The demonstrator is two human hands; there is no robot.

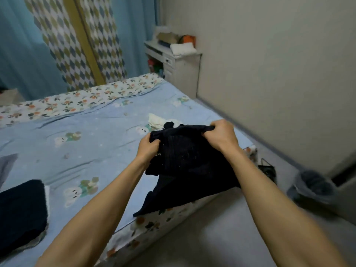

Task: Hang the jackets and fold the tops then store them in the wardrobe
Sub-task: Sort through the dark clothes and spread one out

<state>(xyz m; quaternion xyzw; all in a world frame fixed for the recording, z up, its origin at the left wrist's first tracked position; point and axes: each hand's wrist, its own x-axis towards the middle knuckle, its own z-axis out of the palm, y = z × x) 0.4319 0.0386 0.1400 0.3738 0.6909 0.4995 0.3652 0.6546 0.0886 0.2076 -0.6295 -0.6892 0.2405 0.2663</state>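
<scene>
A bedroom is shown, with a bed (81, 151) under a pale blue sheet, a blue curtain (17, 51) at the far left, a patterned panel (77, 41) in front of it, and a small white desk (173, 62) against the far wall.

Task progress is judged as partial. A dark folded garment (21, 211) is seen lying on the bed at the near left, which suggests that one top has been dealt with. A white garment (157, 120) lies unfolded on the sheet, just beyond the hands. No wardrobe and no hanger can be identified, so storage is taken as outstanding.

A black top (186, 160) is held up over the near right corner of the bed, bunched at its upper edge, with its lower part hanging down to the mattress edge. It is not yet folded.

Both forearms are stretched forward. The left hand (149, 149) is clenched on the top's left side; the right hand (222, 134) is clenched on its upper right edge. The hands are kept apart, with cloth drawn between them.
</scene>
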